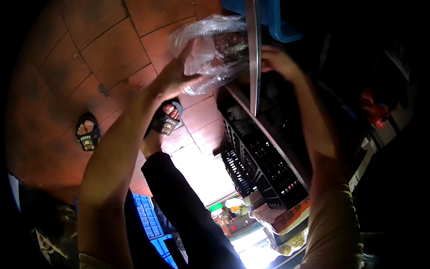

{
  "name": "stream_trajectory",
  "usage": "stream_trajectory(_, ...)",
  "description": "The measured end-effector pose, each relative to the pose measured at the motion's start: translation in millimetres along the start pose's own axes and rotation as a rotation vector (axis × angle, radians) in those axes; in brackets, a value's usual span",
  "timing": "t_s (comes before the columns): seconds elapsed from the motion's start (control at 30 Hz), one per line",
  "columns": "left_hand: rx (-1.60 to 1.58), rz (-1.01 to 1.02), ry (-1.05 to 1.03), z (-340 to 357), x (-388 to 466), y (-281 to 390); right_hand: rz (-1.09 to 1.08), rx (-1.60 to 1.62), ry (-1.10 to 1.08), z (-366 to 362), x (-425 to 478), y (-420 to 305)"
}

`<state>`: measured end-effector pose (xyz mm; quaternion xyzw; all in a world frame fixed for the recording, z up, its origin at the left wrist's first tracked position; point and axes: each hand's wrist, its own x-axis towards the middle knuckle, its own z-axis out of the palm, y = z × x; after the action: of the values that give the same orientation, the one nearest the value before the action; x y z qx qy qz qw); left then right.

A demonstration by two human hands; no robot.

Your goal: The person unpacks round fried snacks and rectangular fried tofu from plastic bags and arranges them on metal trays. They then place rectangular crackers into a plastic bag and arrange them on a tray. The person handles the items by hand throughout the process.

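Observation:
A clear plastic bag (221, 72) hangs over the floor against a metal-edged upright panel (253, 60), with dark and pale contents faintly visible inside. My left hand (181, 74) is at the bag's near left side, thumb apart from the fingers; the fingers blur into the plastic, so whether they grip it is unclear. Beyond the panel's metal edge, my right hand (277, 62) reaches in from the right. Its fingertips are partly hidden behind that edge, and what they touch cannot be seen.
Black perforated plastic crates (265, 164) stand below a metal rail (268, 132). A blue plastic container (285, 32) is at the top. Blue crates (146, 215) lie at the lower left. My slippered feet are on the reddish tiled floor (107, 57). An orange-red bag (371, 107) shows at right.

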<state>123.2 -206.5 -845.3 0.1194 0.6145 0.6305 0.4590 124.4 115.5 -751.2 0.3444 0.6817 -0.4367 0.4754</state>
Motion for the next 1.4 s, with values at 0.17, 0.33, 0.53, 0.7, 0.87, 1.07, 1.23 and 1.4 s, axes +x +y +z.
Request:
stream_trajectory(0.17,0.052,-0.219,-0.257,24.1,10.8,18.9,0.249,-0.913,0.171,24.9,48.1,62.8)
stream_trajectory(0.33,-0.127,-0.307,-0.215,23.3,2.7,48.4,0.378,-0.821,0.351,-14.9,8.2,78.4)
stream_trajectory(0.53,0.062,-0.268,-0.045,5.5,-96.3,65.5,0.17,-0.464,0.535,38.7,-12.8,31.2)
stream_trajectory(0.7,0.105,-0.242,0.172,-18.2,-225.1,111.4,-0.152,-0.376,1.129,146.6,-83.4,-11.5)
stream_trajectory(0.87,0.396,-0.265,0.028,-38.5,-337.0,205.4,-0.111,-0.275,0.95,308.2,-270.0,-45.7)
stream_trajectory(1.07,0.579,-0.284,-0.259,-109.2,-404.8,287.8,-0.134,0.113,0.626,396.9,-499.7,-32.8)
stream_trajectory(1.23,0.926,-0.266,-0.48,-164.7,-376.5,371.1,0.103,0.316,1.101,380.3,-581.4,62.2)
stream_trajectory(1.4,1.377,-0.096,-0.536,-31.0,-328.7,483.8,0.165,0.572,1.615,327.1,-621.4,144.5)
